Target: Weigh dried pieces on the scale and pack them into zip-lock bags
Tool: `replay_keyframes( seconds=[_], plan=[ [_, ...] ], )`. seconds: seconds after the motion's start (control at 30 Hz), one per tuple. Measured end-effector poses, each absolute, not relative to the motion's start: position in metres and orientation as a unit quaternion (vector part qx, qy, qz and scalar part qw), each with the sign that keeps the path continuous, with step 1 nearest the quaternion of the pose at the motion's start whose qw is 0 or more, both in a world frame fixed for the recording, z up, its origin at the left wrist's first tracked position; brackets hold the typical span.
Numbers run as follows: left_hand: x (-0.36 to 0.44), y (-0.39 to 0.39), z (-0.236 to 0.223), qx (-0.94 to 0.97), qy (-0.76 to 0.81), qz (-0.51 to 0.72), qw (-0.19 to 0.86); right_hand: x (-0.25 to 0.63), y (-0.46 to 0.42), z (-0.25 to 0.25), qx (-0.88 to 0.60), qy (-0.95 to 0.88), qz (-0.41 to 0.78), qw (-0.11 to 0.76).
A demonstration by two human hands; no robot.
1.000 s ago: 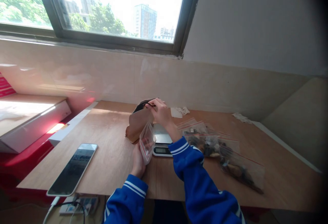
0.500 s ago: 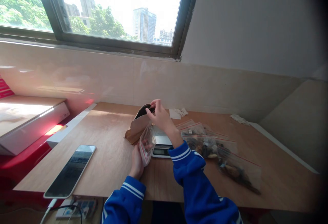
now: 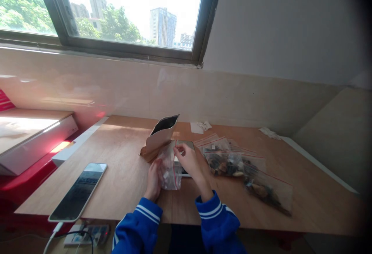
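Between my hands is a clear zip bag [image 3: 169, 174] with a red strip, partly over a small kitchen scale [image 3: 188, 145]. My left hand [image 3: 153, 178] grips the bag's left side, fingers curled round it. With thumb and forefinger, my right hand [image 3: 187, 159] pinches the bag near its red-edged top. Just behind the left hand stands a brown paper pouch [image 3: 159, 141], its dark mouth gaping toward the upper right. What lies inside the pouch is hidden. The bag and right hand cover much of the scale.
Several clear zip bags [image 3: 223, 163] with dark and tan dried pieces lie on the right of the wooden table [image 3: 122, 192]. A phone [image 3: 78, 192] with a white cable [image 3: 55, 232] lies near the left edge. Crumpled white paper [image 3: 200, 127] sits by the wall.
My right hand has left the pouch's mouth and come down to the zip bag, pinching its top. The bag now lies flatter and more spread out over the scale.
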State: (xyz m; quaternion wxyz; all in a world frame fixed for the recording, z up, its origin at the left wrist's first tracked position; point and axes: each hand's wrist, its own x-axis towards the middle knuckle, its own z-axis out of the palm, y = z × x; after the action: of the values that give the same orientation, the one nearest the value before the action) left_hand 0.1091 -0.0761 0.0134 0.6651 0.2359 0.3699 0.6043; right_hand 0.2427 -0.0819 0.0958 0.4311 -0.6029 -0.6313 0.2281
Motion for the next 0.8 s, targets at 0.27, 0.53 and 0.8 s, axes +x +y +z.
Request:
replay_keyframes(
  seconds=[0.27,0.53,0.8],
  plan=[
    [0.107,-0.082,0.018,0.279,0.383,0.572,0.669,0.267,-0.089,0.070,-0.567,-0.562,0.295,0.525],
    [0.094,-0.083,0.015,0.274,0.421,0.601,0.621,0.284,-0.145,0.023,-0.570,-0.578,0.397,0.429],
    [0.051,-0.060,0.009,0.411,0.548,0.569,0.455,0.340,-0.132,-0.018,-0.716,-0.504,-0.036,0.482]
  ],
)
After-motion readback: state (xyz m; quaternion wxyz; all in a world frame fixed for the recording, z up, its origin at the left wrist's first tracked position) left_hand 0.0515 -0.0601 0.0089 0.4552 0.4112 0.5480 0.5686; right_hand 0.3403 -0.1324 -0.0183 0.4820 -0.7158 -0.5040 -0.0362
